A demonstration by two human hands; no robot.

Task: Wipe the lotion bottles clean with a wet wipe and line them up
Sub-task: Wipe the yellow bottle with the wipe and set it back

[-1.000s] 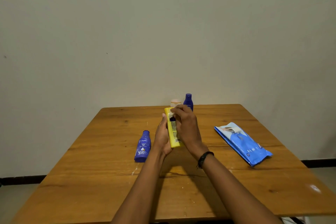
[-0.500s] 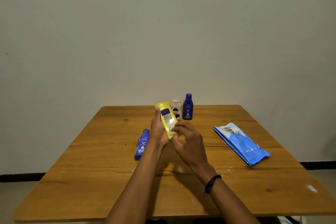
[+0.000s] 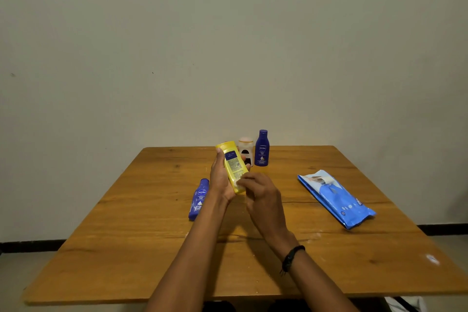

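Wooden table [image 3: 126,248]: two blue bottles [image 3: 261,148], one yellow bottle [image 3: 234,167], one pale bottle [image 3: 245,150].

Yellow lotion bottle [image 3: 234,167] held off the worktop, cap up and tilted left, back label with small print facing the camera. White wet wipe [image 3: 240,183] pressed against its lower end, mostly hidden. Small blue bottle [image 3: 199,199] lying flat on its back, cap pointing away, front label up. Taller blue bottle [image 3: 261,148] standing upright near the far edge, just beside an upright pale bottle [image 3: 246,150] with dark label.
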